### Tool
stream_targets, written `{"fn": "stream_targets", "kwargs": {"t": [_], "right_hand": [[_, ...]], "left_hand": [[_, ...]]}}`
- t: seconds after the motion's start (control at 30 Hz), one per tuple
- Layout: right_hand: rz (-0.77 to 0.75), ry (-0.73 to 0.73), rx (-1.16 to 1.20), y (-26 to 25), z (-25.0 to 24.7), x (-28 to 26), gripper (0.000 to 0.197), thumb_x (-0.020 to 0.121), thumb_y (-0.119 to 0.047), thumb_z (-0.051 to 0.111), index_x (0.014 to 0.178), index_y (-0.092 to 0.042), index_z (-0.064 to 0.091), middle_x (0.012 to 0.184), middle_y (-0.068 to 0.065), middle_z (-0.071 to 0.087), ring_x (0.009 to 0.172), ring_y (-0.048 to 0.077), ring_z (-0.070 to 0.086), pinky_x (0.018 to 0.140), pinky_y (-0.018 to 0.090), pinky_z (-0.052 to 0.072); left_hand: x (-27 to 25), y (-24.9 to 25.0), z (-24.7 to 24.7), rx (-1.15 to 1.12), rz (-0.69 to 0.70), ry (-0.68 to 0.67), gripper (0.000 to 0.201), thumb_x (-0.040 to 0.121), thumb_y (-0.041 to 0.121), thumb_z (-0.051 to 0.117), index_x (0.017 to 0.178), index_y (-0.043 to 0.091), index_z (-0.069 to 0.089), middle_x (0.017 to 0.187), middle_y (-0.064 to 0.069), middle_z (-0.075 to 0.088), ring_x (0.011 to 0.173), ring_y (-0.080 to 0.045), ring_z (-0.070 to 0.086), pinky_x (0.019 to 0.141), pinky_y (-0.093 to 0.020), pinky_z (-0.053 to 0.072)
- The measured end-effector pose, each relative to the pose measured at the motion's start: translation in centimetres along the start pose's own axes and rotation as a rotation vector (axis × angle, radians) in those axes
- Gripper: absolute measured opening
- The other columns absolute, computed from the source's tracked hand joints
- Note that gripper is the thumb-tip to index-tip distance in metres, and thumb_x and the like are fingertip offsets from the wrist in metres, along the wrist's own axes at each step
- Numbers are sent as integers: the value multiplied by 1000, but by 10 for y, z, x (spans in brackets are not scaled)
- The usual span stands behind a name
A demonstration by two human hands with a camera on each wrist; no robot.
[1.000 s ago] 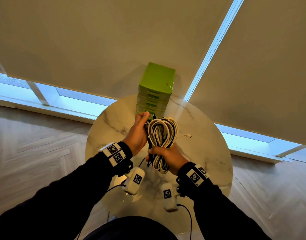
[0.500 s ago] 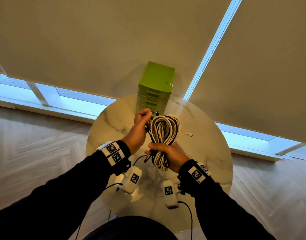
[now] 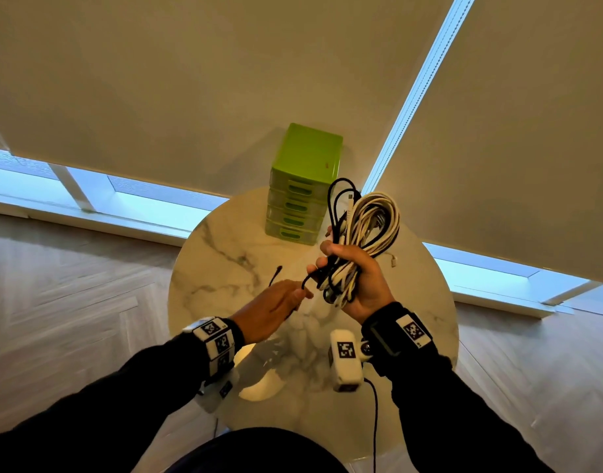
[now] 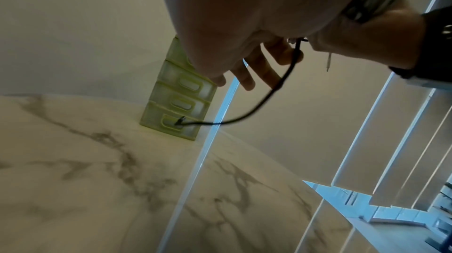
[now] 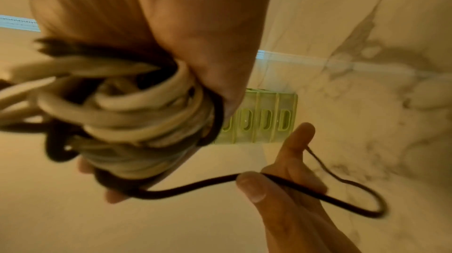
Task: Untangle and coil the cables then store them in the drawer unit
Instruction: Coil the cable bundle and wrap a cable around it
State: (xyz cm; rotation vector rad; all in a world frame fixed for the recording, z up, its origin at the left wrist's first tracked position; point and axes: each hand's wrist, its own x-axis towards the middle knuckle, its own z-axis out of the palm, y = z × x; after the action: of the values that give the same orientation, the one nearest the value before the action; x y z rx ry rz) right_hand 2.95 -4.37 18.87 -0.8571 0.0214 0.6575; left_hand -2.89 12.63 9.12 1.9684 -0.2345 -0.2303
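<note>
Untangling step: right hand (image 3: 358, 285) clutches the cable bundle (image 3: 365, 230), left hand (image 3: 272, 308) pinches the black cable (image 5: 195, 185). Next I'd pull it free, carefully.

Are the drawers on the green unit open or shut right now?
Shut: every visible drawer front on the green drawer unit sits flush, none pulled out.

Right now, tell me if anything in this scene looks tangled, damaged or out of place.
Only the bundle looks messy: black cable is mixed through the white cable in the right hand, not coiled apart. The left hand pinches a loose black end. The drawer unit stands upright, drawers closed. No damage shows.
</note>
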Motion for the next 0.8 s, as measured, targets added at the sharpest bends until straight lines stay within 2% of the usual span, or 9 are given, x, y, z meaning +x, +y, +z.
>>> {"fn": "stream_targets", "kwargs": {"t": [0.07,0.13,0.2,0.37,0.43,0.53,0.67,0.73,0.8], "right_hand": [[13,-79,66,1,-3,-1,15,88,-5,56,97,-11,66,75,2,59,61,16,64,66,35,56],[40,-135,73,-1,-6,-2,25,81,-5,64,105,-10,57,78,2,52,58,14,58,59,31,52],[83,-155,-43,-3,-7,-4,26,79,-5,67,102,-9,56,80,4,50,57,16,56,56,32,49],[125,23,-483,-3,-23,-9,10,83,1,65,92,-1,61,82,22,52,60,30,56,62,40,49],[128,75,-587,1,-26,-9,11,81,4,65,89,-1,59,82,24,51,61,32,56,61,42,49],[127,118,-683,8,-29,-8,13,81,7,63,90,-1,57,76,21,52,58,32,59,55,37,51],[101,166,-794,18,-30,-3,11,81,7,64,89,1,59,70,21,56,58,32,62,56,34,52],[86,198,-807,21,-29,0,13,80,7,65,89,0,58,69,22,56,58,33,64,57,36,53],[77,220,-818,25,-29,6,17,79,5,67,95,2,61,71,24,58,62,35,65,60,41,56]], "left_hand": [[4,0,-8,3,-16,9,38,103,46,38,106,16,60,99,8,68,95,1,62,81,-14,45],[7,-5,-15,61,-25,-3,36,102,48,44,93,15,54,81,2,68,75,-6,62,70,-21,46],[9,-11,-25,220,23,11,51,94,69,43,86,19,52,70,0,58,64,-11,51,65,-25,40],[12,-35,-51,521,74,151,67,76,93,34,76,29,54,69,7,58,72,-5,55,104,-31,28],[13,-39,-58,620,2,190,65,72,95,37,74,32,54,70,11,58,73,-2,54,106,-35,28],[16,-34,-57,731,-145,301,65,67,94,45,73,31,53,79,12,54,79,-10,51,89,-35,38],[26,-27,-49,317,-240,481,58,70,73,70,67,19,48,75,0,52,70,-16,47,64,-29,38],[34,-18,-39,59,-317,470,46,86,55,71,73,16,51,75,-3,60,70,-18,53,67,-32,43],[41,-1,-27,-401,-384,445,30,100,37,59,98,7,61,98,-8,71,93,-22,67,84,-35,53]]}}
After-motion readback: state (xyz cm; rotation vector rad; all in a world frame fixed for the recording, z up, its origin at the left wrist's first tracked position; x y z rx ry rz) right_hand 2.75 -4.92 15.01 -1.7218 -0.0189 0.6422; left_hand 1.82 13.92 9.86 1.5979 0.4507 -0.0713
